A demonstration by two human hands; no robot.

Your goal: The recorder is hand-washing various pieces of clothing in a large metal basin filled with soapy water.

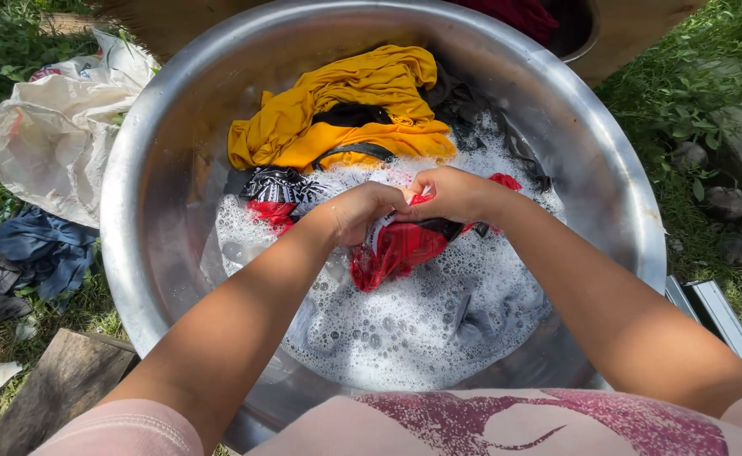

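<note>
A large metal basin [160,160] holds soapy water and wet clothes. My left hand [361,211] and my right hand [454,193] meet over the foam, both closed on a red and black garment [400,249] that hangs between them into the suds. A yellow garment [346,105] with a black strap lies bunched at the far side of the basin. A black and white patterned cloth [274,183] sits just left of my left hand. Dark grey clothes [481,317] lie half under the foam.
A white plastic bag [50,135] and dark blue clothes [42,253] lie on the grass to the left. A wooden plank [59,388] is at lower left. Stones [725,203] and a metal rail [725,317] are on the right. A second vessel with dark red cloth [523,15] stands behind.
</note>
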